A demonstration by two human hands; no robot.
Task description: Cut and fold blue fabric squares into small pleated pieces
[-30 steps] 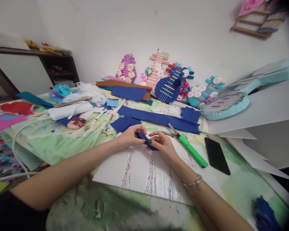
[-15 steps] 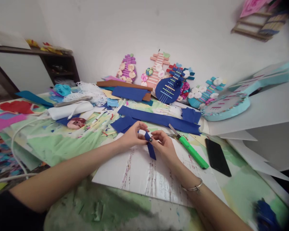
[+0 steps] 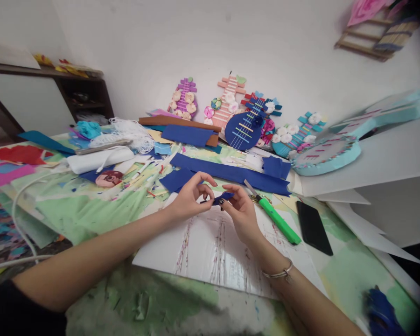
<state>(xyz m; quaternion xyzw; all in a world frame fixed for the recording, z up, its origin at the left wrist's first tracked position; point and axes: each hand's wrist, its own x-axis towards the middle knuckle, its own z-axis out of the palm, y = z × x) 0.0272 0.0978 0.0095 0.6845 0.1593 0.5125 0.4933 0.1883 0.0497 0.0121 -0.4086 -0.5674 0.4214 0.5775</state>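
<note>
Between my two hands is a narrow dark blue strip (image 3: 217, 200), paper or felt, held lengthwise above a white board (image 3: 203, 247). My left hand (image 3: 193, 196) pinches its left end with thumb and fingers. The strip's right end is pinched in my right hand (image 3: 241, 210), the thumb in front and fingers behind. Beyond my hands lies a long blue strip (image 3: 231, 171), with a blue piece (image 3: 177, 181) just behind my left hand. A green utility knife (image 3: 280, 221) with its blade out rests right of my right hand, against scissors (image 3: 257, 198) that are partly hidden.
A black phone (image 3: 314, 227) lies at right. Along the wall stand several decorated instrument-shaped crafts, one a blue lute shape (image 3: 241, 134). White yarn (image 3: 135, 135), a white corded device (image 3: 100, 160) and paper scraps crowd the left. A blue object (image 3: 383, 310) sits at lower right.
The blue strip, which hung down at a slant from my fingers, is now turned roughly level between both hands. My right hand has moved slightly right.
</note>
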